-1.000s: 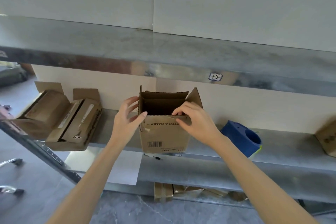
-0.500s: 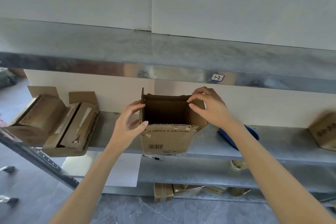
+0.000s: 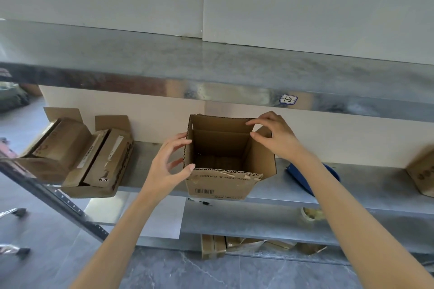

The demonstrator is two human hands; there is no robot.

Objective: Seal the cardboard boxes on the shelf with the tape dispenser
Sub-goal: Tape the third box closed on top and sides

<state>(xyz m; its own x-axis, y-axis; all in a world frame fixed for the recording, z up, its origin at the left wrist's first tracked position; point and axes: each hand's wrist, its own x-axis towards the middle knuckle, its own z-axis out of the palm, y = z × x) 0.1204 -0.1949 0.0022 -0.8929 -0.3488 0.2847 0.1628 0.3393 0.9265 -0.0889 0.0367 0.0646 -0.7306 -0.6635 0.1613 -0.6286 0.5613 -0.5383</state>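
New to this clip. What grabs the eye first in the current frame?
An open cardboard box stands on the shelf, centre frame, with the left hand touching its left wall and the right hand pinching a flap at its far right corner. A blue tape dispenser lies just right of it, partly hidden by the right forearm; two more boxes lie tipped at the shelf's left end.

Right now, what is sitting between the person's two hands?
The open cardboard box, standing upright on the shelf. The left hand is at its left wall, the right hand at its far right corner. The head view shows it.
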